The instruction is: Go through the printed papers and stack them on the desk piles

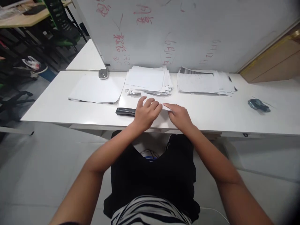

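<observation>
Pinching white paper between thumb and fingers of right grip, over front part of white tabletop; cannot tell whether resting paper on surface. Curling fingers of left grip just beside, at left end of paper's visible strip; cannot tell whether grasping paper there too, with thumb out of sight. Passing behind left grip at one end: slender black object; cannot tell whether touched.

Lying beyond both grips: uneven paper stack, almost straight ahead; second paper stack, to its right, with dark print on top. Spread at left: large white sheets, with rounded gray device at far edge. Lying well apart at right: dark glossy object. Standing along back: whiteboard, marked in red handwriting.
</observation>
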{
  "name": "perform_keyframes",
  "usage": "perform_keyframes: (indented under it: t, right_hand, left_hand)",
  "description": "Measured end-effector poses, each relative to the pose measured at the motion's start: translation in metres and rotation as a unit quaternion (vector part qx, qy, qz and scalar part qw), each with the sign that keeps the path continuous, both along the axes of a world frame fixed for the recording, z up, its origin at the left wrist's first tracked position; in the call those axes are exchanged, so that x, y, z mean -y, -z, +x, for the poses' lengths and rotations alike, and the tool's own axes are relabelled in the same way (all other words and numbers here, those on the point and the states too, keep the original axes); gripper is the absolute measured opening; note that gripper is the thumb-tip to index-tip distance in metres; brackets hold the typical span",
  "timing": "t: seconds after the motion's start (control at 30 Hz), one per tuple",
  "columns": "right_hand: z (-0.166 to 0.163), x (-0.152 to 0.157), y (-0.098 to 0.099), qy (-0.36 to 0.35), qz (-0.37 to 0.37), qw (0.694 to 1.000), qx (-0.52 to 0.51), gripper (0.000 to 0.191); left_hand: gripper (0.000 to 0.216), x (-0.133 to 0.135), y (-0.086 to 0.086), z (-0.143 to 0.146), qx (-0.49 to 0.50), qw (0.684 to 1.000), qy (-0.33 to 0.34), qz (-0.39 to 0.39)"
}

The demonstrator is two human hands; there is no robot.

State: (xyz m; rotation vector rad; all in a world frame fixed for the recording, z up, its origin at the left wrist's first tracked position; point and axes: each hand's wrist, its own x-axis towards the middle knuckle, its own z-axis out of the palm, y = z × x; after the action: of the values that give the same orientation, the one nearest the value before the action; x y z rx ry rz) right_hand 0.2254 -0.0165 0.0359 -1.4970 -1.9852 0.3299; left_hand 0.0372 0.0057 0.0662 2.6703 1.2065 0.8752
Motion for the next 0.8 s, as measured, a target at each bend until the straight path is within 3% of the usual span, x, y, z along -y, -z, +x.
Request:
perform_keyframes:
  t: [0.07, 0.17, 0.23, 0.3, 0.37, 0.47, 0.63, 0.8]
  right_hand:
    - [0.002, 0.01, -0.004, 0.031, -0.001, 0.994, -0.104, 0.04]
    - [0.007, 0.017, -0.02, 0.058, -0.01, 0.95, -0.306, 0.023]
    - [0.012, 0.017, -0.031, 0.038, -0.026, 0.907, -0.419, 0.027]
    - [0.016, 0.014, -0.036, -0.002, -0.037, 0.876, -0.48, 0.034]
    - [0.017, 0.008, -0.033, -0.025, -0.043, 0.863, -0.503, 0.039]
    - [0.013, -0.002, -0.023, -0.01, -0.049, 0.863, -0.502, 0.045]
    - [0.005, -0.012, -0.01, 0.031, 0.002, 0.886, -0.463, 0.06]
    - [0.004, -0.019, 0.013, 0.092, -0.031, 0.903, -0.419, 0.061]
  left_hand:
    - [0.021, 0.004, 0.001, 0.003, 0.062, 0.997, -0.049, 0.002]
    - [0.056, -0.003, -0.009, -0.001, 0.158, 0.981, -0.108, -0.043]
    - [0.068, -0.012, -0.018, -0.006, 0.224, 0.965, -0.066, -0.119]
    - [0.065, -0.02, -0.024, -0.01, 0.277, 0.931, 0.034, -0.233]
    - [0.057, -0.025, -0.024, -0.01, 0.303, 0.879, 0.119, -0.348]
    - [0.047, -0.024, -0.016, -0.006, 0.336, 0.825, 0.143, -0.431]
    - [0.037, -0.024, 0.004, 0.001, 0.425, 0.814, 0.12, -0.378]
    - [0.038, -0.035, 0.025, 0.003, 0.452, 0.805, 0.073, -0.376]
